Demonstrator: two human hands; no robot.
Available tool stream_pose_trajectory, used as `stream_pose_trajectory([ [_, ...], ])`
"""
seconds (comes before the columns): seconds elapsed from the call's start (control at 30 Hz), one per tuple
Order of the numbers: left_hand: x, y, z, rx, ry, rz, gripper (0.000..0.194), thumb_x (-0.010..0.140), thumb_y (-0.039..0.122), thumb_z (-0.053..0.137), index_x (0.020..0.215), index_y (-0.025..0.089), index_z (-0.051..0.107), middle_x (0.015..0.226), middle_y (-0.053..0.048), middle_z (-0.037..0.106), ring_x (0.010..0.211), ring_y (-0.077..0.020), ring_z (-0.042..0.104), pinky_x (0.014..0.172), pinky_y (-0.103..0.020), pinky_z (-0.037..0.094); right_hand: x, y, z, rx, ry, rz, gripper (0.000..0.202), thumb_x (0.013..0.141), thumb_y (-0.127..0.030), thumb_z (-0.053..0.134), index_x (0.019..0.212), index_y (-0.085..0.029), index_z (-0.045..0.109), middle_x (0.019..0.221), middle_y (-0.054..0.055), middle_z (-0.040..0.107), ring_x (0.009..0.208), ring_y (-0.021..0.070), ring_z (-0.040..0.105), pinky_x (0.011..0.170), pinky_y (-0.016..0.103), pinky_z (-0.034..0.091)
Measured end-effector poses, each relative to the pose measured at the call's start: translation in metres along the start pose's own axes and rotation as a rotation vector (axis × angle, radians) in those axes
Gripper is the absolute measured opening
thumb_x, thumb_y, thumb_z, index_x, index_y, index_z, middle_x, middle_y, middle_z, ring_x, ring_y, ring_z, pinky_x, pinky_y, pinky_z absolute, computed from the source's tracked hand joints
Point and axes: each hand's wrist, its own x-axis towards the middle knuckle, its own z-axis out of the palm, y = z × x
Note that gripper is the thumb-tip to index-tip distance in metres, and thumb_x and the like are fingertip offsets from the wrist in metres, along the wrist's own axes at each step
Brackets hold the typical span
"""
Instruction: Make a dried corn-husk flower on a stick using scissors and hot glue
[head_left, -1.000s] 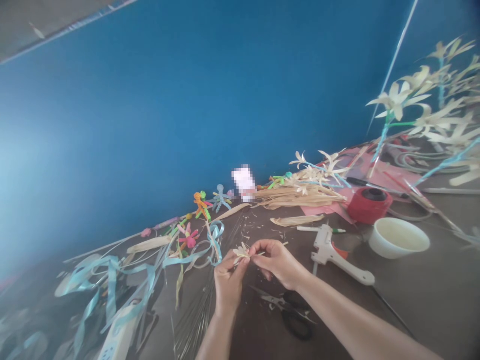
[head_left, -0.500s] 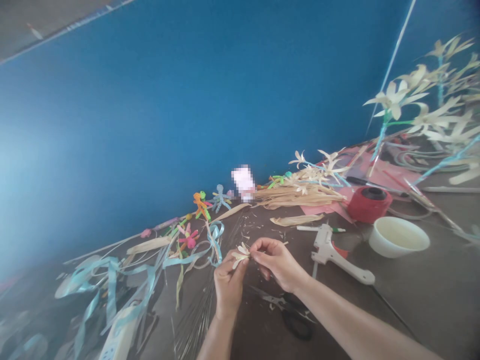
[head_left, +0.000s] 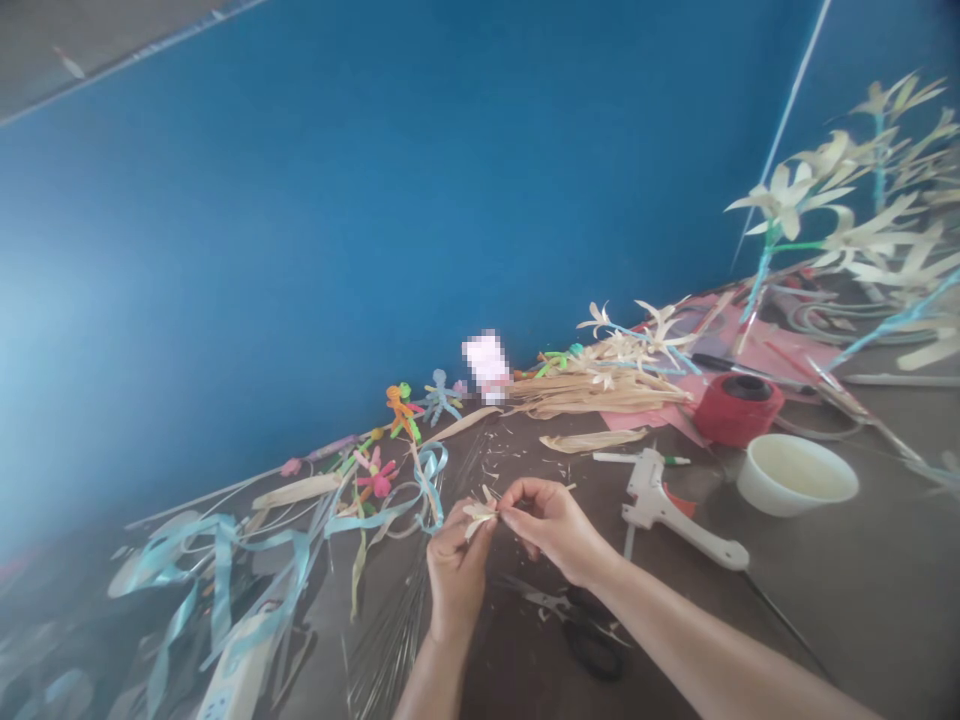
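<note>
Between my two hands is a small cream flower (head_left: 480,514) with narrow petals, apparently of dried husk. My left hand (head_left: 456,560) pinches it, petals pointing up and left. The fingertips of my right hand (head_left: 551,522) are pinched together at the flower's base; whether they grip its stem or a thin wire there is too small to make out. Below my right wrist lie scissors (head_left: 592,640) with black handles. A white glue gun (head_left: 664,510) rests to the right of that hand. Thin wires (head_left: 394,630) spread on the table left of my left forearm.
Dried husks (head_left: 592,398) and finished flowers (head_left: 784,205) stand at the back right. A white bowl (head_left: 799,475) and a red tape roll (head_left: 739,408) are on the right. Blue ribbon (head_left: 225,545) trails over a power strip (head_left: 236,670) at left. A blue wall (head_left: 450,200) rises behind.
The flower has turned slightly between my fingers, and its petals sit at a different angle. Both hands stay in nearly the same place.
</note>
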Motion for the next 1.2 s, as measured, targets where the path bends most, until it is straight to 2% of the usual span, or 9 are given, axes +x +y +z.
stream_pose_trajectory([
  [0.2,0.002,0.006,0.0,0.064,-0.018,0.044,0.012,0.074,0.019,0.057,0.074,0.019,0.069,0.075,-0.004,0.065,0.076,-0.0173,0.056,0.075,-0.029,0.041,0.0,-0.001,-0.001,-0.012,0.001,0.027,0.017,0.072,-0.032,0.059,0.07,-0.015,0.053,0.044,-0.009,0.043,0.03,0.0022,0.034,0.031,0.014,0.023],
  [0.33,0.003,0.009,0.001,0.071,-0.026,0.075,0.012,0.074,0.02,0.057,0.067,0.017,0.067,0.07,-0.003,0.062,0.072,-0.0167,0.055,0.07,-0.028,0.042,0.001,-0.002,-0.003,0.039,-0.034,0.069,0.02,0.07,-0.033,0.061,0.069,-0.015,0.053,0.047,-0.008,0.043,0.031,0.0023,0.034,0.031,0.015,0.026],
  [0.43,0.004,0.011,0.001,0.094,-0.013,0.113,0.011,0.074,0.02,0.057,0.07,0.017,0.067,0.069,-0.003,0.06,0.073,-0.0171,0.053,0.069,-0.028,0.042,0.002,-0.002,-0.005,0.05,-0.064,0.073,0.02,0.07,-0.033,0.06,0.07,-0.015,0.052,0.05,-0.008,0.044,0.031,0.0022,0.035,0.031,0.015,0.027],
  [0.6,0.005,0.01,0.001,0.112,-0.031,0.101,0.011,0.074,0.02,0.057,0.074,0.018,0.068,0.067,-0.002,0.059,0.068,-0.0151,0.051,0.065,-0.026,0.041,0.0,-0.005,-0.007,-0.117,-0.073,0.043,0.016,0.074,-0.032,0.054,0.073,-0.016,0.052,0.047,-0.008,0.042,0.032,0.0031,0.035,0.032,0.015,0.023],
  [0.77,0.005,0.006,0.006,0.048,-0.037,0.013,0.012,0.073,0.023,0.058,0.073,0.016,0.068,0.077,-0.006,0.063,0.075,-0.0172,0.056,0.069,-0.027,0.043,-0.003,-0.014,-0.01,-0.302,0.024,-0.114,0.013,0.07,-0.022,0.056,0.083,-0.019,0.053,0.069,-0.003,0.051,0.044,0.0049,0.04,0.04,0.017,0.031],
  [0.9,0.004,0.003,0.01,0.019,-0.068,-0.04,0.017,0.074,0.025,0.056,0.068,0.014,0.066,0.07,-0.005,0.061,0.07,-0.0161,0.055,0.066,-0.026,0.043,-0.004,-0.019,-0.013,-0.457,0.043,-0.205,0.004,0.072,-0.02,0.054,0.075,-0.019,0.055,0.058,-0.003,0.046,0.049,0.0087,0.04,0.046,0.02,0.034],
  [1.2,0.003,0.003,0.011,0.087,-0.09,0.08,0.016,0.074,0.022,0.056,0.065,0.017,0.068,0.065,-0.004,0.063,0.069,-0.0166,0.055,0.072,-0.03,0.042,-0.001,-0.017,-0.014,-0.544,0.06,-0.212,0.008,0.071,-0.02,0.052,0.063,-0.019,0.055,0.055,-0.003,0.047,0.05,0.0104,0.042,0.047,0.021,0.032],
])
